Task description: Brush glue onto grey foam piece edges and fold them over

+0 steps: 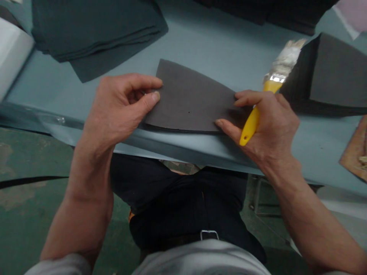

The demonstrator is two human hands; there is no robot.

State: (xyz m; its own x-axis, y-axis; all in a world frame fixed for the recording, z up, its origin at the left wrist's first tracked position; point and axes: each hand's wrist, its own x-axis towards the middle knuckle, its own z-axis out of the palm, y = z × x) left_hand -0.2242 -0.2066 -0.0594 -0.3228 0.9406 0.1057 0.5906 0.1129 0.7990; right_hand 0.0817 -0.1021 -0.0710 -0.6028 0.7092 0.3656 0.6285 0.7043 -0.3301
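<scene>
A dark grey curved sheet [192, 97] lies at the front edge of the table, between my two hands. My left hand [120, 101] pinches its left edge between thumb and fingers. In my right hand [272, 122] a paintbrush [250, 124] with a yellow handle is tucked, its whitish bristles pointing up and away from me. The thumb and index finger of that same hand touch the sheet's right side. A small dark dot shows on the sheet near its middle.
Dark green sheets [97, 34] are piled at the back left. A stack of dark grey pieces [338, 72] stands at the right, with more dark material [266, 11] behind. A white object [13, 53] sits at the far left, a brown piece [357, 151] at the right edge.
</scene>
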